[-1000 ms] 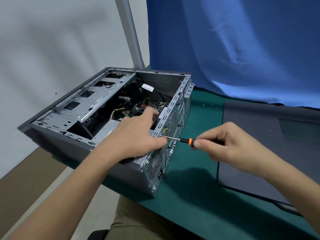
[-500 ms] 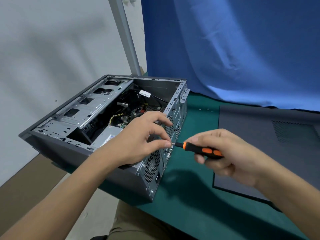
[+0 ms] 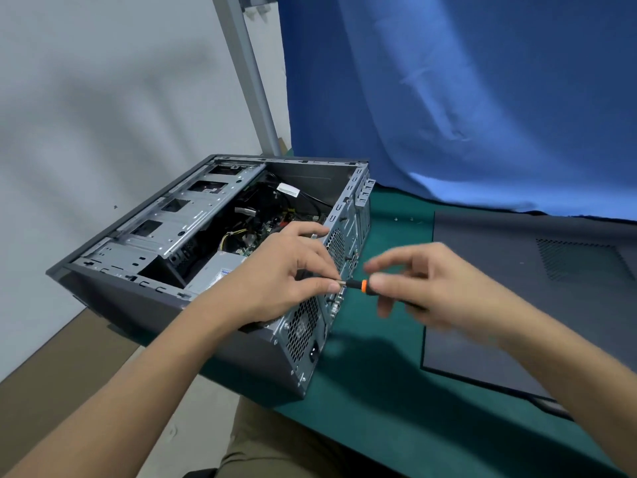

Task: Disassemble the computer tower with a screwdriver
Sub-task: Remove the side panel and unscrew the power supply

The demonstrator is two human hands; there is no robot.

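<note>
Left grip (image 3: pixel 286 274) pinches the screwdriver (image 3: pixel 355 283) shaft, steadying its tip at the computer tower (image 3: pixel 138 305), while right grip (image 3: pixel 434 288) clasps the handle to turn

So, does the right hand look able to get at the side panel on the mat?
Probably yes: the side panel lies uncovered beside the right hand, though that hand holds the screwdriver.
</note>
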